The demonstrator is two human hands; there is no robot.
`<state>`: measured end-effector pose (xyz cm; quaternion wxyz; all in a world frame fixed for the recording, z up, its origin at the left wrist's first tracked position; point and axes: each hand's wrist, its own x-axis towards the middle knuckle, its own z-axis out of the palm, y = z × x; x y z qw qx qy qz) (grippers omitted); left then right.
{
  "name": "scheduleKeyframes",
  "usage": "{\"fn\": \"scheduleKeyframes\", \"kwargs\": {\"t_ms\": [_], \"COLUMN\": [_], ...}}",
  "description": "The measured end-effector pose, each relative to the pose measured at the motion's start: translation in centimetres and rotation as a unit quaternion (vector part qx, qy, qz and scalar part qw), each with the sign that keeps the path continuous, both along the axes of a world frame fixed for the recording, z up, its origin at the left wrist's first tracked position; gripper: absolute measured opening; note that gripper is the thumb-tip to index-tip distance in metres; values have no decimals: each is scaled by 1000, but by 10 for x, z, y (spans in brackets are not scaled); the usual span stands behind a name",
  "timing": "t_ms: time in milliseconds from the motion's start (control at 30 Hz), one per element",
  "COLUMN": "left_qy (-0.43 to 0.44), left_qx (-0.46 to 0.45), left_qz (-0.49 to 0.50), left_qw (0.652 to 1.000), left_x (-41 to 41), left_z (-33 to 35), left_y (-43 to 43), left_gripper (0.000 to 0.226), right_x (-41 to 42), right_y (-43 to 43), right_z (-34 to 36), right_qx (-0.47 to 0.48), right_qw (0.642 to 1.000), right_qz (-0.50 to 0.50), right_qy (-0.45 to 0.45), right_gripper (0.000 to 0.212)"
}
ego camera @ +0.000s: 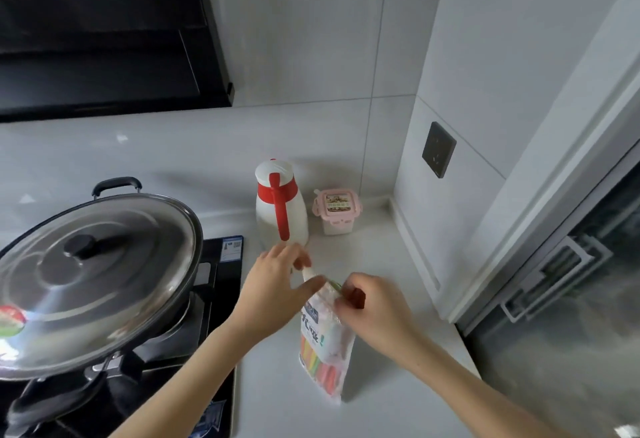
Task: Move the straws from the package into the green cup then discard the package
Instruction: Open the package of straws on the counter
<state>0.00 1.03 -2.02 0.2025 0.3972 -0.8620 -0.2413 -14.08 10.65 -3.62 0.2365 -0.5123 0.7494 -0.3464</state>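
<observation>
On the pale desk (277,403), right of the stove (225,285). Head view, looking down.

Straw package (329,340) stands upright, foot on the desk, printed front toward the camera. Coloured straws (320,370) show through its lower part, all inside the package.

Left hand (273,287) is at the package's top left corner. Grip narrow: thumb and fingers pinch a white strip of the top edge.

Right hand (375,313) is at the top right corner. Grip narrow too, fingertips closed on the package's edge. A small dark red thing sits at these fingertips, too blurred to name.

A sliver of green shows between the two hands at the package mouth. Cannot tell what it is.

Beyond the hands, near the back wall, a white jug (281,209) with red handle and collar stands upright. Just right of it, not touching, is a small box with a pink lid (336,211).

On the stove sits a wide steel lid (93,278) with a black knob. A dark hood (104,39) hangs above it. There is a dark socket (438,149) on the side wall.
</observation>
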Motion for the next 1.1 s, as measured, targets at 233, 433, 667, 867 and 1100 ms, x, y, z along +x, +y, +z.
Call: {"fn": "scheduleKeyframes", "kwargs": {"t_ms": [233,433,667,867,1100], "left_qy": [124,178,196,191,185], "left_qx": [402,490,472,473,455], "left_qz": [87,79,71,64,53], "left_qw": [903,850,857,858,869], "left_x": [11,27,36,42,39], "left_z": [-1,-3,-13,-11,-14], "left_y": [10,13,22,22,24], "left_gripper": [23,20,15,15,7], "right_x": [15,13,27,37,38], "right_y": [-19,-14,-7,-11,-8], "right_z": [10,16,16,19,23], "right_qx": [116,148,135,150,154], "right_qw": [964,929,932,947,975], "right_qz": [70,116,114,85,92], "right_qy": [-230,-319,-316,-272,-134], "right_gripper": [10,18,18,26,29]}}
